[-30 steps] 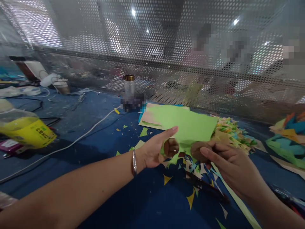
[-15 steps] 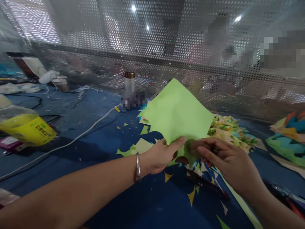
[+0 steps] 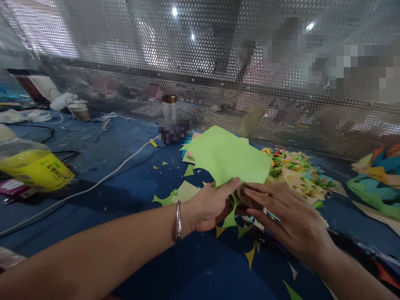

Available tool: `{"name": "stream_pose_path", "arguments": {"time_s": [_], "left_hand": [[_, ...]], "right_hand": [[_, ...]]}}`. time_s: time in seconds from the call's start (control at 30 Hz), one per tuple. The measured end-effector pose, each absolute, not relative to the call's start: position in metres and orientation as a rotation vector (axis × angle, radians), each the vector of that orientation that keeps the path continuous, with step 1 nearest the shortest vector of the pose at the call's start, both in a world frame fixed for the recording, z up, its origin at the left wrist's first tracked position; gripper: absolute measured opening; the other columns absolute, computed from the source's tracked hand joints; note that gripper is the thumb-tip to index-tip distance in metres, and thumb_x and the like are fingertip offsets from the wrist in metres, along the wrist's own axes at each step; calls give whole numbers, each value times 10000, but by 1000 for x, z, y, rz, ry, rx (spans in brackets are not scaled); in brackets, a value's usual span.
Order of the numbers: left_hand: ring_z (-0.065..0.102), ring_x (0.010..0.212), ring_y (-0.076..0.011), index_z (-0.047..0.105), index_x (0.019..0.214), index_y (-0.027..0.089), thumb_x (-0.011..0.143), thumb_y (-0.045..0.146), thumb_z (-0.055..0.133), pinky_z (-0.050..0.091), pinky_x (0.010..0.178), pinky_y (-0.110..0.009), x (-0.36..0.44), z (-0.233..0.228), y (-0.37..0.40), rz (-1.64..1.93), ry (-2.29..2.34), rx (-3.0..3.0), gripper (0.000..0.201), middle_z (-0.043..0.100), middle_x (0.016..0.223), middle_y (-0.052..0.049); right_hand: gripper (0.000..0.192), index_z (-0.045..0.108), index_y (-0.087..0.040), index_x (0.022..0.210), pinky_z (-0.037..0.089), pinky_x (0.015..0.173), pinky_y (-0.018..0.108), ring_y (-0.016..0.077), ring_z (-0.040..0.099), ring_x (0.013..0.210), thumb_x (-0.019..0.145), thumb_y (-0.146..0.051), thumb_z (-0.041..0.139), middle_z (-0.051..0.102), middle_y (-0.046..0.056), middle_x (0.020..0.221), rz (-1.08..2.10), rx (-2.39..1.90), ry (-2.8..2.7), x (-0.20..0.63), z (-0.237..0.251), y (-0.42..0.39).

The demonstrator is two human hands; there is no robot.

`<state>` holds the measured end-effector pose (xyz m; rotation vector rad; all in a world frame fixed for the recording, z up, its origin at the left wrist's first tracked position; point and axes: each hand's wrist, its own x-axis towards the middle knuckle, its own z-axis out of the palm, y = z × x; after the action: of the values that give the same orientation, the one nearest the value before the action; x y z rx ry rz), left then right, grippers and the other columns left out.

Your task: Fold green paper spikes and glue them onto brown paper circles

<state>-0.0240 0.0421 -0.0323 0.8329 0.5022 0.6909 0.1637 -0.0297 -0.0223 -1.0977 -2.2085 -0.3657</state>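
My left hand [image 3: 209, 206], with a silver bangle at the wrist, pinches a light green sheet of paper [image 3: 229, 156] between thumb and fingers. The sheet has curved bites cut from its near edge, and a scalloped strip [image 3: 231, 216] of it hangs down below the hands. My right hand [image 3: 281, 212] closes on the sheet's near right edge, fingers bent and its thumb mostly hidden. Beneath the hands lies a dark long-handled tool [image 3: 259, 233], largely covered by my right hand. Small yellow paper offcuts [image 3: 250, 255] are scattered on the blue tabletop [image 3: 187, 266].
A heap of small cut paper pieces [image 3: 300, 171] rises behind my right hand. Folded colored paper [image 3: 375, 187] sits at the right. Leftward are a yellow-labelled bottle [image 3: 37, 166], a white cable [image 3: 115, 171] and a lidded jar [image 3: 169, 110]. A perforated metal screen [image 3: 125, 75] stands behind.
The green sheet has tipped down and away, its far corner lower. My right hand has shifted slightly, its fingers straighter and its back turned up. My left hand keeps its hold.
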Motion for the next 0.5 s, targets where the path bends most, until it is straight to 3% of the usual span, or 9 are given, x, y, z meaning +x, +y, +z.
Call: {"name": "stream_pose_path", "arguments": {"time_s": [0.17, 0.37, 0.5], "left_hand": [[729, 974, -248, 775, 1068, 187, 905, 434, 741, 584, 946, -417, -24, -35, 41, 724, 463, 875, 299, 794, 1059, -94], [725, 905, -227, 779, 1012, 190, 877, 365, 757, 589, 911, -398, -25, -32, 40, 731, 497, 900, 222, 796, 962, -65], [730, 939, -220, 775, 969, 183, 859, 361, 773, 580, 907, -364, -26, -31, 41, 716, 510, 847, 209, 800, 1011, -71]], "right_hand": [[253, 731, -243, 1266, 609, 906, 492, 299, 746, 1073, 1031, -272, 640, 774, 116, 1234, -391, -1153, -2156, 165, -24, -28], [257, 712, -229, 1269, 597, 889, 499, 307, 739, 1057, 1017, -250, 662, 777, 121, 1211, -422, -1149, -2143, 163, -21, -29], [253, 721, -247, 1256, 602, 893, 497, 306, 744, 1061, 1006, -254, 677, 780, 110, 1218, -392, -1149, -2133, 163, -22, -29]]}}
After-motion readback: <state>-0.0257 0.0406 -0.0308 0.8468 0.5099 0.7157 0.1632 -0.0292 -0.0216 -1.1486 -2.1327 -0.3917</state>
